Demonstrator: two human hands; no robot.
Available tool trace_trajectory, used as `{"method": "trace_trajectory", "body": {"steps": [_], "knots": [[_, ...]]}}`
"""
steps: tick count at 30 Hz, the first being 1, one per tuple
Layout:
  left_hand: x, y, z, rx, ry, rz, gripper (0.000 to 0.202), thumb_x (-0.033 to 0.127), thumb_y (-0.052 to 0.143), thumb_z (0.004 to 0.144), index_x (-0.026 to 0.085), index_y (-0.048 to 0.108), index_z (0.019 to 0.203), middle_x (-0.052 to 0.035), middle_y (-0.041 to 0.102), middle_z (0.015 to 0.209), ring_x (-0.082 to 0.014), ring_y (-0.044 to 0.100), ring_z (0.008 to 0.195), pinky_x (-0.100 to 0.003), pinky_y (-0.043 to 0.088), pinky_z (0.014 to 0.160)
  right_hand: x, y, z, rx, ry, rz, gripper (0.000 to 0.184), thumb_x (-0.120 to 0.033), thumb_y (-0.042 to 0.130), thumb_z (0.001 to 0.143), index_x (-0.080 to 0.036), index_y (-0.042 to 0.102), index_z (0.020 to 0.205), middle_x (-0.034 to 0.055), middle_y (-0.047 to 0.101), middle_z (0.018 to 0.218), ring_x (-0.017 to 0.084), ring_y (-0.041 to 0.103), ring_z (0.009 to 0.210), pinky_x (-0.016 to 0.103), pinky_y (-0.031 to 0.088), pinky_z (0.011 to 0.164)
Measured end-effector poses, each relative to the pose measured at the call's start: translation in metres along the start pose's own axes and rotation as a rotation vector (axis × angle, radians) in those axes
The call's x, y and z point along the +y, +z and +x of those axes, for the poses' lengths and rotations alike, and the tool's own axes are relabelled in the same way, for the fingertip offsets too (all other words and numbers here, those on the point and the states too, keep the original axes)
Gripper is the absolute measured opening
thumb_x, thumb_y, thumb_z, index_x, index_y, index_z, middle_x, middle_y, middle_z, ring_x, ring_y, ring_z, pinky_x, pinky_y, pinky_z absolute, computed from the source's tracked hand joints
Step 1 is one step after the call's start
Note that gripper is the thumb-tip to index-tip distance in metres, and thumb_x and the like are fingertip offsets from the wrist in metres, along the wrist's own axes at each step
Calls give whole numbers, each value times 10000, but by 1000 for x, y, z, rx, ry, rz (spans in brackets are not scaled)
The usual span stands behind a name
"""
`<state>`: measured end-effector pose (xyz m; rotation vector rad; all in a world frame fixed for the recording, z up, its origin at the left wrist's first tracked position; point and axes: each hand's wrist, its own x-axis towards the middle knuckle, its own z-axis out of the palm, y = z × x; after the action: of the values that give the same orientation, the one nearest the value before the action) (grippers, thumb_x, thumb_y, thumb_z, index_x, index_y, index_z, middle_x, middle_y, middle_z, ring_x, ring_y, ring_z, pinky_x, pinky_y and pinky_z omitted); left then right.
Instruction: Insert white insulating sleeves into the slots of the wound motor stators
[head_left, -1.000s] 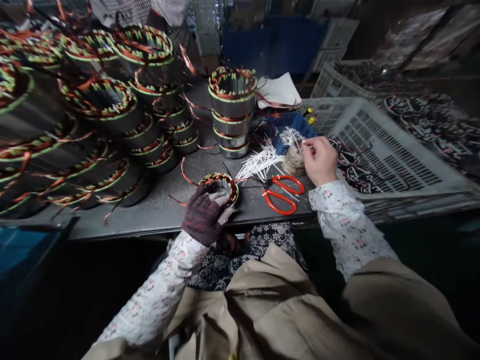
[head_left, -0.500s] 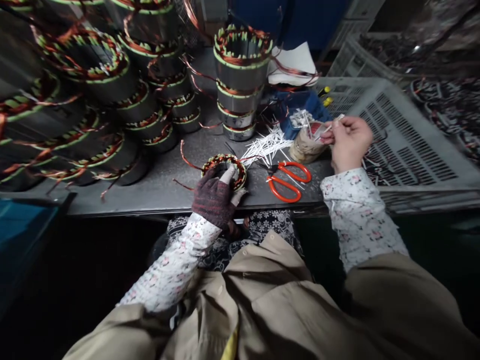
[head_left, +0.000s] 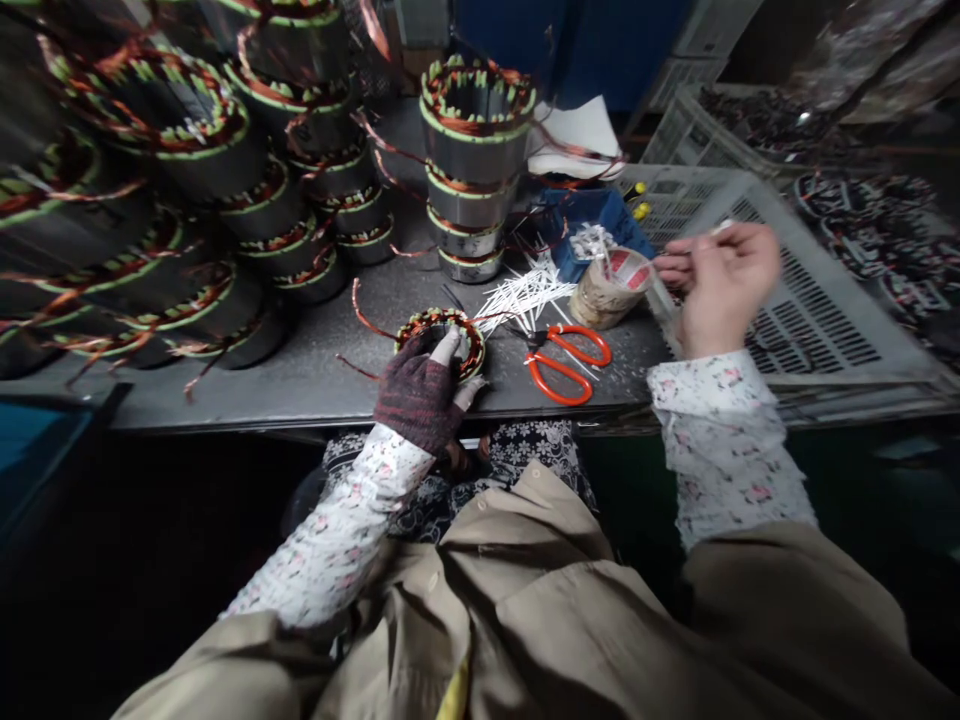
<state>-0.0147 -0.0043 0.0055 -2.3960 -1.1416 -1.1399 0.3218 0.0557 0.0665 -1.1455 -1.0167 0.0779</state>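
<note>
My left hand (head_left: 421,395), in a dark fingerless knit glove with pale wrapping on the fingertips, holds a small motor stator (head_left: 475,350) on the bench. Its fingers curl over the ring of copper windings, and loose copper leads stick out to the left. My bare right hand (head_left: 729,280) is raised to the right of a round tan pot (head_left: 604,295). Its thumb and forefinger are pinched together, with a small white bit showing at the tips; what it is I cannot make out. Orange-handled scissors (head_left: 562,375) lie between the stator and the pot, beside a pile of thin white sticks (head_left: 529,292).
Stacks of wound stators (head_left: 480,150) stand at the back and left. Behind the pot is a blue bin (head_left: 637,235) with white pieces. A grey plastic crate (head_left: 817,270) fills the right side. A white cloth or paper (head_left: 581,135) lies at the back.
My right hand has moved away from the pot, to the right. My left hand stays on the stator. The whole view has shifted slightly.
</note>
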Motion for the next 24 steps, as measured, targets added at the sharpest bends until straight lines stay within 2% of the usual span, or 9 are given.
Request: {"method": "trace_trajectory", "body": {"steps": [2,4,5,7,9,12,17,21,24], "knots": [[1,0,-2,3,-11,-3,677,450,710,897,73,484,1412,-150,753,1041,-285,729,1053,-454,576,1030,-26,0,-32,27,-278,70,134,-181,630,928,-221,506,895,-28,684,711,90,643,536,209,508,505],[2,1,-5,-23,-35,-22,720,466,719,890,72,462,1434,-145,752,1047,-282,720,1076,-451,553,1064,-52,-2,-73,-62,-418,-12,52,-197,551,981,-193,603,982,33,734,862,136,713,676,277,562,594],[1,1,-6,-46,-53,-34,740,468,722,889,72,445,1449,-148,749,1071,-284,711,1103,-454,537,1085,-62,-3,-94,-238,-469,-100,150,-172,492,994,-192,639,981,56,750,929,170,746,792,316,590,665],[0,1,-7,-97,-77,-60,763,454,718,895,63,411,1474,-161,740,1116,-294,688,1163,-464,505,1121,-71,-6,-131,-590,-642,-84,128,-174,497,959,-205,620,938,95,757,1053,253,748,991,417,627,787],[-1,1,-8,-135,-80,-74,756,423,705,907,45,392,1483,-176,734,1138,-305,667,1212,-472,483,1141,-69,-9,-158,-770,-699,13,87,-164,512,919,-219,580,914,95,756,1022,262,746,980,439,639,795],[-2,0,-7,-159,-78,-73,746,418,685,916,44,382,1487,-191,720,1180,-314,648,1251,-473,476,1143,-57,-14,-177,-793,-614,54,126,-118,508,889,-223,574,910,64,736,864,213,733,797,375,634,708],[-3,0,-7,-160,-83,-88,735,446,671,920,61,392,1481,-164,737,1121,-317,662,1226,-486,487,1136,-53,-13,-176,-833,-479,-17,166,-110,504,904,-225,623,899,41,727,797,182,706,706,317,590,651],[-2,4,-7,-127,-170,-263,700,419,667,929,101,401,1493,-157,718,1180,-302,669,1216,-484,473,1160,-46,20,-175,-796,-234,61,164,-173,541,937,-229,669,852,25,745,810,174,713,724,307,569,658],[1,9,-7,-33,-311,-577,598,402,565,999,163,381,1516,-157,636,1361,-230,711,1135,-406,573,1034,-44,45,-175,-738,19,136,116,-270,637,931,-226,695,841,4,735,750,154,682,631,285,543,592]]}}
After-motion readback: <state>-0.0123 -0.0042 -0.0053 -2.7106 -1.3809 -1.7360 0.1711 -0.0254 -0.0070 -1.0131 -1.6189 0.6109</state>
